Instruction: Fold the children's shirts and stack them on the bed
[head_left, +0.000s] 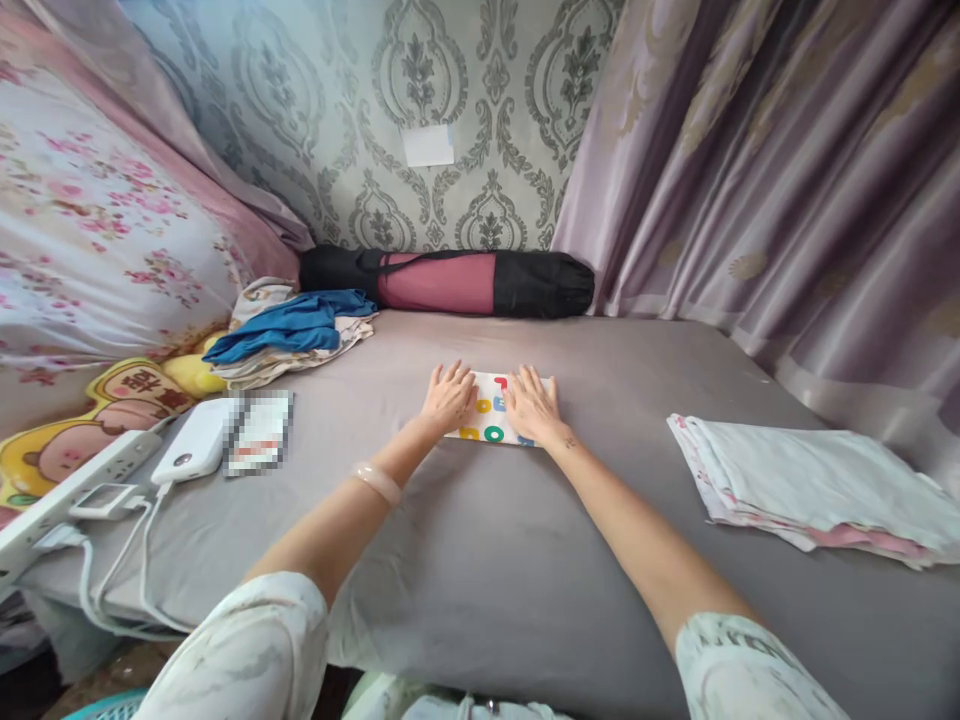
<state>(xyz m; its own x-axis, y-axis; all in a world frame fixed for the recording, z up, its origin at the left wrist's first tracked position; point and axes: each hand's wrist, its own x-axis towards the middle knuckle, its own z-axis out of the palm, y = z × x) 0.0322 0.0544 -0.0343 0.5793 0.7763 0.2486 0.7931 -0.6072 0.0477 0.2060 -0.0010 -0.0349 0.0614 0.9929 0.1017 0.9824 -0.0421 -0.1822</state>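
A small white flat piece, apparently folded cloth with colourful letter-like prints, lies on the grey bed sheet in front of me. My left hand rests palm down on its left end, fingers stretched out and pointing away. On the right end lies my right hand, also flat with its fingers extended. The palms cover both ends, and the printed middle shows between them. A pale bangle is around my left forearm.
A stack of folded pale cloths lies at right. At left are a blue garment on other clothes, a white power bank, a blurred packet and a power strip with cables. A black-and-red rolled bag lies against the wall.
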